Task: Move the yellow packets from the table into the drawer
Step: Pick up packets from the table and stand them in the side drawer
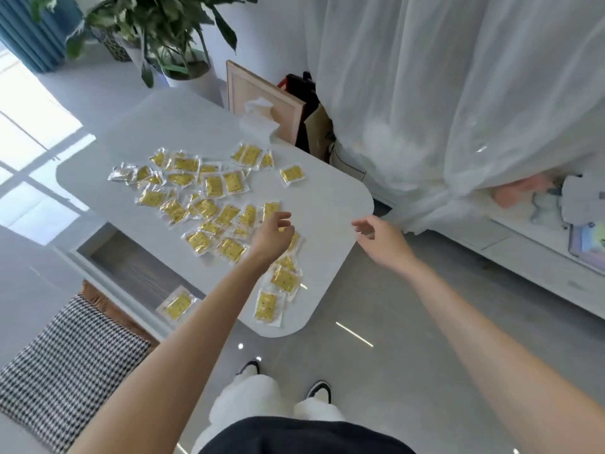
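Loosely curled, the left hand (pixel 273 235) hovers over yellow packets (pixel 209 204) strewn across the white bench (pixel 327 198); whether it grips one is unclear. The right hand (pixel 376 237) hangs empty, relaxed. A careless forearm (pixel 196 322) could sweep the near-edge packets (pixel 268 306) to the floor (pixel 360 306), missing the open drawer (pixel 131 267) at left.

Sheer white curtain (pixel 458 93) and potted plant (pixel 157 27) border glossy grey floor (pixel 376 306).
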